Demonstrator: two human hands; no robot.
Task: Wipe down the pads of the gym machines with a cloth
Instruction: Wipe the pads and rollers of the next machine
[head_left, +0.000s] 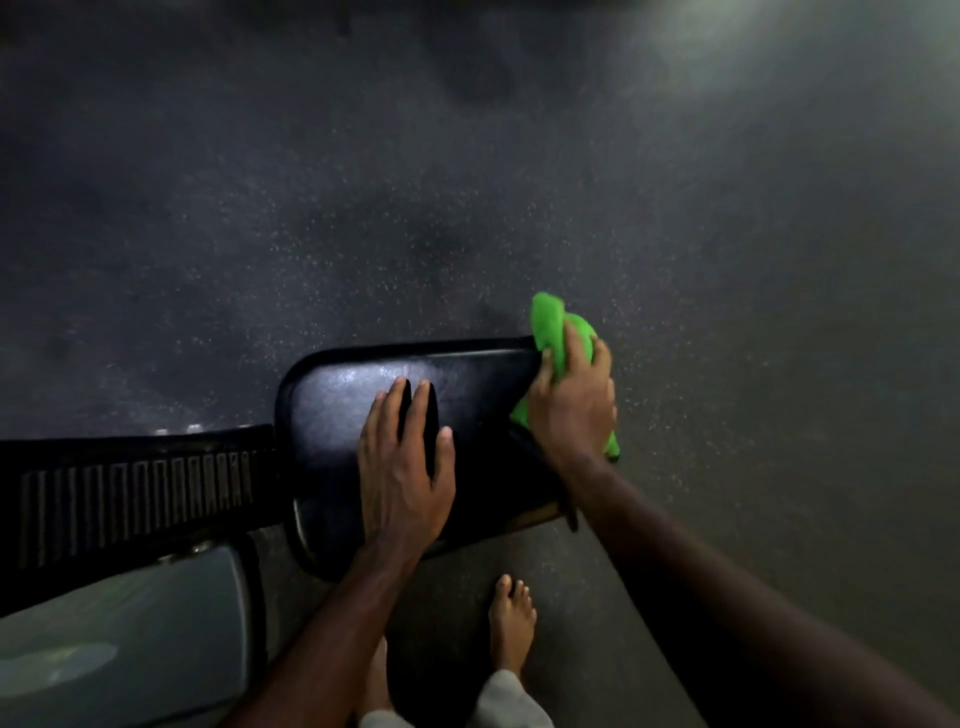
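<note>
Pad (332, 415): black, glossy, rounded corners, upholstered top of a gym machine, seen from above. Sheen across its middle and far edge; whether that is damp from wiping or only light, I cannot tell.

Cloth (553, 332): bright green, bunched. Sits at the pad's far right corner, draped over the right edge, with a tail hanging below the hand near the right side.

Right hand (571, 400): on top of the cloth at that far right corner, fingers curled over and gripping it, pressing it against the pad's edge.

Left hand (402, 467): flat on the pad's middle, palm down, fingers straight and slightly spread, holding nothing. It appears to steady the pad.

Ribbed part (135, 488): black, with a row of raised bars, adjoining the pad's left edge. Function unclear.

Grey panel (119, 639): smooth, rounded, below the ribbed part, near the pad's near left corner.

Foot (511, 623): bare, on the floor just beyond the pad's near edge; pale trouser hem beside it.

Floor (519, 182): dark, speckled, dimly lit, brighter toward the upper right.

Progress, as judged: wiping of this pad is under way, with work at the right corner and edge. The area under the left hand and the near edge likely remain. No other machine pads are in view, so the remainder cannot be assessed.
</note>
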